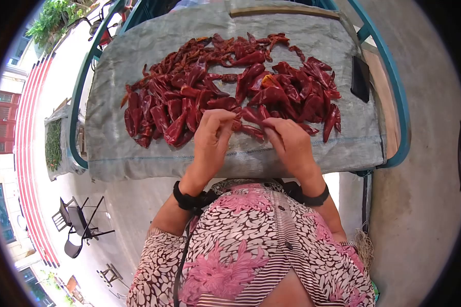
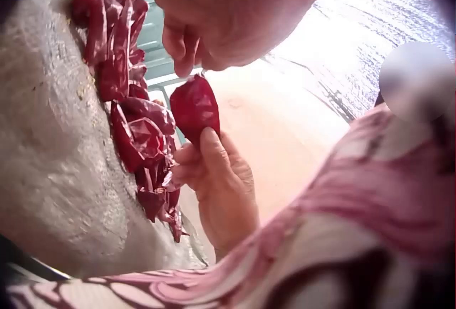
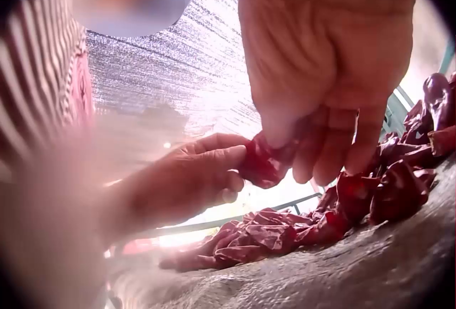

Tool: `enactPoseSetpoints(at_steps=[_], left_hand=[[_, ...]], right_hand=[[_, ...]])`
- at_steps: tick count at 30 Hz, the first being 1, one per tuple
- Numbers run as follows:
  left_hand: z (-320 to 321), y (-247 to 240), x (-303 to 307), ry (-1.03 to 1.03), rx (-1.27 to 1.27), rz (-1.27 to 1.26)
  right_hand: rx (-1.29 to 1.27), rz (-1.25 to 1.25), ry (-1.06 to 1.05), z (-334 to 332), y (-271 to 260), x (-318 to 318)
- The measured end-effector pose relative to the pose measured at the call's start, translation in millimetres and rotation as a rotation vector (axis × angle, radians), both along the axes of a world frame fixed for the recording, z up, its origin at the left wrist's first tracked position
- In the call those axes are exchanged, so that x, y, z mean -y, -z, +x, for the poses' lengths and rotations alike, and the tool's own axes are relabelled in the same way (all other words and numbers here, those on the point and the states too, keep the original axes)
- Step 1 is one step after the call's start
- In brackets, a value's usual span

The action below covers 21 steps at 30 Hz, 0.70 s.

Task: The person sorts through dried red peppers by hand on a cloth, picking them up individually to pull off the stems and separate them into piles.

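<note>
One dried red chili pepper (image 2: 196, 109) is held up between both hands, close over the near edge of the chili pile. My right hand (image 1: 292, 146) pinches one end of it, with the thumb laid along the pepper in the left wrist view. At its other end, the fingertips of my left hand (image 1: 210, 138) pinch the tip, as the right wrist view shows. Part of the pepper (image 3: 263, 163) is hidden behind the right fingers there. Beyond the hands lies a wide heap of dried red chilies (image 1: 164, 102), shrivelled darker ones at the back.
Grey woven sheeting (image 1: 153, 166) covers the table under the chilies, inside a teal metal frame (image 1: 402, 117). A black phone-like slab (image 1: 360, 79) lies at the right edge. On the floor to the left stand a black folding chair (image 1: 79, 222) and a bag of green produce (image 1: 54, 146).
</note>
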<state>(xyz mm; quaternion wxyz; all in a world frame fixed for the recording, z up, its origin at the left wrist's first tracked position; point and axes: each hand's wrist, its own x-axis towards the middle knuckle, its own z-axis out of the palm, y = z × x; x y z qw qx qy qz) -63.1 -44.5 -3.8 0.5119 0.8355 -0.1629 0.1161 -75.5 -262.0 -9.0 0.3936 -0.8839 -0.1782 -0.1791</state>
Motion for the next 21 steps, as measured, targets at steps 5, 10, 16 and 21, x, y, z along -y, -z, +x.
enactPoseSetpoints(at_steps=[5, 10, 16, 21], left_hand=[[6.2, 13.9, 3.3, -0.201, 0.247, 0.674], [10.6, 26.5, 1.6, -0.256, 0.284, 0.721], [-17.1, -14.5, 8.3, -0.147, 0.13, 0.475], [-29.4, -10.5, 21.4, -0.087, -0.122, 0.211]], right_hand=[[-0.005, 0.049, 0.173, 3.7, -15.7, 12.7], [0.134, -0.028, 0.206, 22.9, -14.5, 22.4], [-0.173, 0.164, -0.122, 13.0, -26.4, 2.1], [-0.037, 0.139, -0.213, 19.3, 0.7, -15.5]])
